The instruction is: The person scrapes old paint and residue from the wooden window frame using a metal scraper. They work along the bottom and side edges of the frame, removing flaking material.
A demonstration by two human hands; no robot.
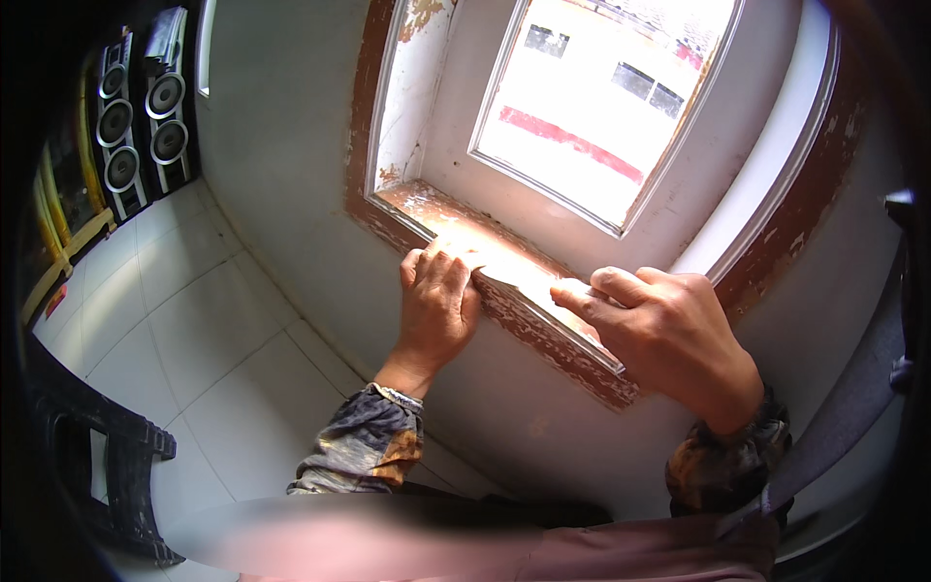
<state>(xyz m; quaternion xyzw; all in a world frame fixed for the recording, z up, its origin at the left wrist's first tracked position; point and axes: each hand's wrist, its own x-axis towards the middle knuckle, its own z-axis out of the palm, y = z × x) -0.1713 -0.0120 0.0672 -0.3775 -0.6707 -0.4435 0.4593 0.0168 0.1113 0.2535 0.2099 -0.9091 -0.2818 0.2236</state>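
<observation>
My left hand [440, 298] rests on the front edge of a window sill [567, 320] with brown, flaking paint, its fingers bent over the edge. What lies beneath those fingers is lost in glare. To its right, my right hand [647, 313] is closed on a thin tool whose handle is mostly hidden; its kind cannot be told for sure. A pale, pointed blade or flap [502, 278] shows on the sill between the hands. Behind the sill stands a window [582, 109] in a white frame, brightly lit.
Worn brown trim [358, 131] surrounds the window recess. Tall loudspeakers [120, 124] stand at the far left on a tiled floor [225, 364]. A black plastic stool [109, 451] is at the lower left. A grey strap-like object [844, 407] runs along the right side.
</observation>
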